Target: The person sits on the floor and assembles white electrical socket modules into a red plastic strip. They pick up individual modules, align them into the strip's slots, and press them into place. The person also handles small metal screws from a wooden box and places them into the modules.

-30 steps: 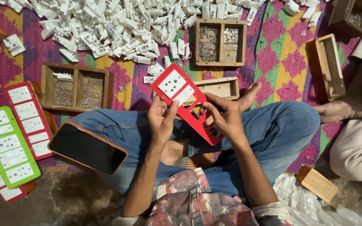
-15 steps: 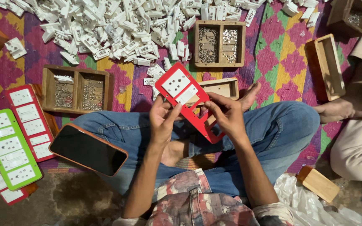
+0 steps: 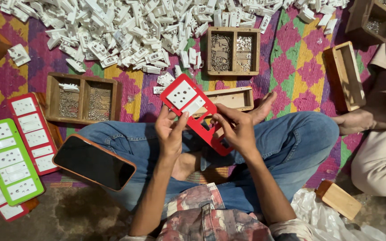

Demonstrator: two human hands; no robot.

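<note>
Both hands — left hand, right hand — pinch the long red plastic switch plate above the lap; probably light, stiff — best gripped by its edges.

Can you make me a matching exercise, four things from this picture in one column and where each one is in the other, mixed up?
Things:
1. red frame
2. phone
3. green frame
4. white parts pile

Places:
A. on the mat at the far left edge
B. heaped along the top of the mat
C. held between the left hand and right hand
D. resting on the jeans at the left knee

Pairs: 1-C, 2-D, 3-A, 4-B
</note>
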